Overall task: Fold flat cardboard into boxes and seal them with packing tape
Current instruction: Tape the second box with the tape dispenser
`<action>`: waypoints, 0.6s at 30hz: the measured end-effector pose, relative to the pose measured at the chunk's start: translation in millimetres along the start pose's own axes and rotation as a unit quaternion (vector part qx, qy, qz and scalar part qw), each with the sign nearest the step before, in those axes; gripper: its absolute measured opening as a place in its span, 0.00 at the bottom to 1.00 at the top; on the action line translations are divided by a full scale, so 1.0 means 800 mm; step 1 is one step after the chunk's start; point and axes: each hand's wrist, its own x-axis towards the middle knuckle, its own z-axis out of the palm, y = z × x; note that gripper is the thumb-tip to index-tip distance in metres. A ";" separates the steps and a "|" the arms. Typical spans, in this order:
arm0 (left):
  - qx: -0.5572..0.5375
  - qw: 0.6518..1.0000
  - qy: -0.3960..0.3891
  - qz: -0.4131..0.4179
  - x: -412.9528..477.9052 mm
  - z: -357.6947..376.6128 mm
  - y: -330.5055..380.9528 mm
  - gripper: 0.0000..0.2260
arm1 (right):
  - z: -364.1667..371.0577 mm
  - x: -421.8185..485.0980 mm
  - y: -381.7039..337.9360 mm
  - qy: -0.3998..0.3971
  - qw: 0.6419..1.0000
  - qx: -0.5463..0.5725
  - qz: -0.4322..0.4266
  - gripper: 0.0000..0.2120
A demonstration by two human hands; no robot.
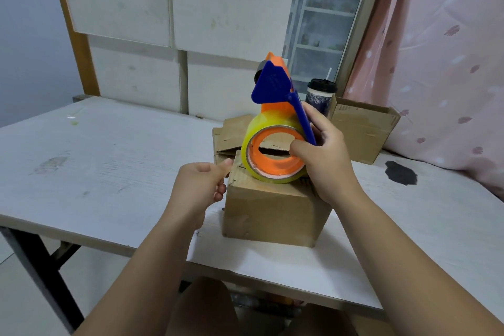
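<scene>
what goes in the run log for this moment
right hand grips tape dispenser on box | left hand pinches box edge

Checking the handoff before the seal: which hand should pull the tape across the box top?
Probably right: the right hand already grips the tape dispenser over the box. The left hand pinches its top left edge.

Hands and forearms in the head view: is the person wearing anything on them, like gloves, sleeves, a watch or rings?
Nothing is worn. The left hand and right hand are bare, with no gloves. No rings show on the fingers, though some are hidden. Both forearms are uncovered up to the frame edge, with no sleeves, watch, bracelet or markings.
</scene>
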 end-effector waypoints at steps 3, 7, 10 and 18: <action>0.042 0.998 0.026 0.044 -0.005 0.006 -0.004 0.19 | 0.002 -0.001 -0.003 0.000 1.000 -0.009 -0.003 0.32; 0.090 0.992 0.058 0.060 -0.015 0.021 -0.008 0.18 | 0.005 -0.002 -0.007 -0.004 1.000 -0.017 -0.001 0.31; 0.104 0.994 0.017 0.013 -0.013 0.019 -0.006 0.10 | 0.004 -0.002 -0.009 -0.006 1.000 -0.022 -0.006 0.27; 0.019 0.991 0.087 0.104 -0.043 0.013 -0.005 0.10 | 0.002 -0.003 -0.008 0.000 1.000 -0.024 -0.016 0.29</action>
